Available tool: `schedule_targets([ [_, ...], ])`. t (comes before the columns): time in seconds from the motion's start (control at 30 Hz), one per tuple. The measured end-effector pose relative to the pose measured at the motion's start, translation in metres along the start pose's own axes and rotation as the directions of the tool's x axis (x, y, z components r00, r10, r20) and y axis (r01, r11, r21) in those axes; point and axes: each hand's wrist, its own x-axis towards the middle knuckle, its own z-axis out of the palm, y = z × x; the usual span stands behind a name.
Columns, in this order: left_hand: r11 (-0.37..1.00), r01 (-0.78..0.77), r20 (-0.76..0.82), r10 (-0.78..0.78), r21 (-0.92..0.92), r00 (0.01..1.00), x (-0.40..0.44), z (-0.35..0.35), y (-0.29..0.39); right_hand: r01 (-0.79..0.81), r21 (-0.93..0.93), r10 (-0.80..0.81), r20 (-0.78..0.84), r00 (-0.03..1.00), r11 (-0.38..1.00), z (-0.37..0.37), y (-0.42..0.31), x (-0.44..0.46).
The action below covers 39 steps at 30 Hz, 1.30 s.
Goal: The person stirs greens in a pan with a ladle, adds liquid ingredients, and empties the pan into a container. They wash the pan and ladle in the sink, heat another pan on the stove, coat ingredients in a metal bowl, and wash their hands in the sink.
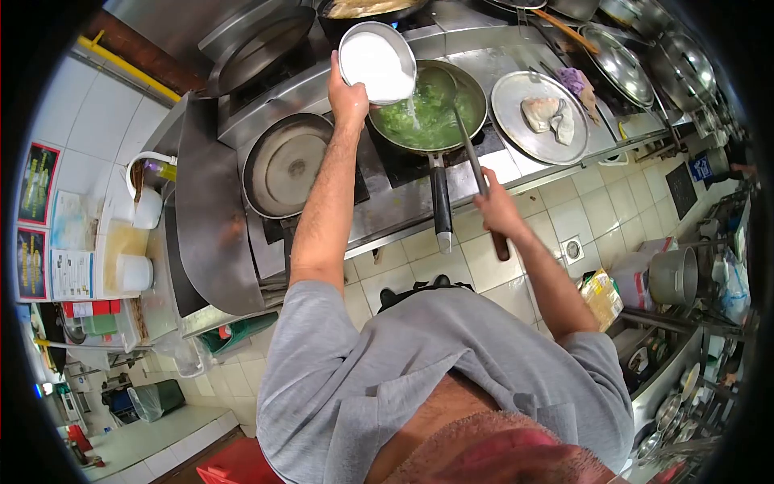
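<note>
Fingers of a left hand [349, 98] grasp a metal bowl [414, 61] of white liquid [372, 60], tipped over a frying pan [481, 98] of green mixture [407, 121], some fingertips hidden behind the bowl; a right hand [498, 208] clenches a ladle [471, 158], its scoop partly obscured.

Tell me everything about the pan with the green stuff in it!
The pan is round and looks like metal. Its long black handle has a pale tip. It sits on the stove, holding wet green food. A ladle in the right hand dips in; white stuff pours in from a bowl in the left hand.
</note>
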Motion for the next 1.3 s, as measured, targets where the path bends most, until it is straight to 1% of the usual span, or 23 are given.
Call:
schedule_targets([
  [0.03, 1.0, -0.002, 0.002, 0.002, 0.001, 1.0, 0.003, 0.002, -0.006, 0.025, -0.002, -0.025, -0.028, 0.999, 1.0, 0.012, 0.005, -0.005],
  [0.1, 0.93, -0.326, -0.012, 0.333, 0.167, 0.943, 0.01, 0.004, -0.018, -0.127, 0.274, 0.105, 0.094, 0.99, 0.953, 0.007, -0.032, -0.029],
  [0.2, 0.927, -0.301, -0.016, 0.312, 0.225, 0.95, 0.001, 0.009, -0.003, -0.277, 0.654, 0.094, 0.3, 0.949, 0.704, -0.025, -0.035, -0.02],
  [0.23, 0.927, -0.301, -0.011, 0.311, 0.222, 0.95, 0.001, 0.012, -0.002, -0.274, 0.669, 0.041, 0.343, 0.939, 0.691, -0.036, -0.027, -0.006],
  [0.37, 0.891, -0.322, -0.018, 0.346, 0.321, 0.938, -0.002, 0.015, 0.005, -0.019, 0.142, 0.016, 0.018, 1.0, 0.99, -0.003, -0.006, -0.003],
  [0.4, 0.871, -0.34, -0.008, 0.366, 0.355, 0.93, -0.002, 0.015, 0.006, 0.196, -0.131, -0.209, -0.095, 0.973, 0.972, 0.015, 0.0, -0.006],
  [0.47, 0.85, -0.371, -0.003, 0.401, 0.375, 0.916, -0.001, 0.015, 0.008, -0.15, 0.146, 0.136, 0.099, 0.986, 0.978, 0.012, -0.031, -0.036],
  [0.5, 0.831, -0.397, 0.009, 0.427, 0.391, 0.904, -0.003, 0.015, 0.008, -0.153, 0.145, 0.14, 0.101, 0.985, 0.978, 0.001, -0.037, -0.037],
  [0.57, 0.831, -0.387, -0.005, 0.425, 0.399, 0.905, -0.006, 0.016, 0.008, -0.301, 0.646, 0.105, 0.324, 0.94, 0.701, -0.026, -0.038, -0.022],
  [0.6, 0.828, -0.383, -0.024, 0.429, 0.409, 0.903, -0.006, 0.017, 0.009, -0.345, 0.706, 0.062, 0.394, 0.917, 0.618, -0.039, -0.028, -0.002],
  [0.67, 0.834, -0.381, -0.038, 0.43, 0.4, 0.902, -0.006, 0.017, 0.009, -0.239, 0.552, 0.059, 0.323, 0.944, 0.799, -0.042, -0.021, 0.012],
  [0.73, 0.84, -0.37, -0.063, 0.427, 0.398, 0.902, -0.004, 0.014, 0.006, -0.08, 0.16, 0.061, 0.121, 0.991, 0.984, -0.016, -0.017, 0.004],
  [0.77, 0.891, -0.354, -0.106, 0.396, 0.283, 0.912, 0.002, 0.013, -0.003, -0.038, 0.049, 0.035, 0.051, 0.998, 0.998, -0.001, -0.014, -0.005],
  [0.8, 0.927, -0.339, -0.146, 0.363, 0.163, 0.92, 0.003, 0.011, 0.001, 0.127, -0.082, -0.132, -0.058, 0.99, 0.988, 0.016, -0.011, -0.009],
  [0.83, 0.927, -0.337, -0.153, 0.362, 0.166, 0.92, 0.001, 0.009, 0.005, -0.006, 0.114, 0.003, 0.026, 1.0, 0.994, 0.019, -0.008, -0.017],
  [0.87, 0.978, -0.147, -0.132, 0.128, -0.147, 0.983, -0.01, 0.008, 0.031, -0.161, 0.291, 0.127, 0.133, 0.983, 0.943, 0.015, -0.044, -0.042],
  [0.9, 0.896, 0.068, -0.037, -0.094, -0.439, 0.995, -0.017, 0.007, 0.045, -0.165, 0.288, 0.13, 0.136, 0.982, 0.943, 0.011, -0.045, -0.039],
  [0.97, 0.829, 0.153, -0.037, -0.205, -0.538, 0.978, -0.01, -0.004, 0.043, -0.28, 0.681, 0.095, 0.296, 0.95, 0.677, -0.012, -0.043, -0.015],
  [1.0, 0.747, 0.228, -0.024, -0.31, -0.625, 0.95, -0.008, -0.014, 0.041, -0.309, 0.708, 0.077, 0.341, 0.937, 0.635, -0.022, -0.04, 0.0],
  [1.1, 0.599, 0.262, 0.031, -0.368, -0.756, 0.929, 0.004, -0.05, 0.034, -0.097, 0.256, 0.062, 0.143, 0.988, 0.962, -0.004, -0.034, 0.007],
  [1.17, 0.433, 0.325, 0.102, -0.463, -0.841, 0.88, 0.004, -0.083, 0.042, -0.044, -0.106, 0.046, 0.013, 0.999, 0.993, 0.025, -0.025, -0.01],
  [1.2, 0.454, 0.331, 0.103, -0.457, -0.827, 0.884, 0.0, -0.103, 0.055, 0.023, -0.196, -0.029, -0.028, 0.999, 0.98, 0.04, -0.025, -0.019],
  [1.3, 0.482, 0.33, 0.169, -0.347, -0.812, 0.923, -0.013, -0.187, 0.078, -0.147, 0.187, 0.14, 0.051, 0.989, 0.971, 0.048, -0.061, -0.046],
])
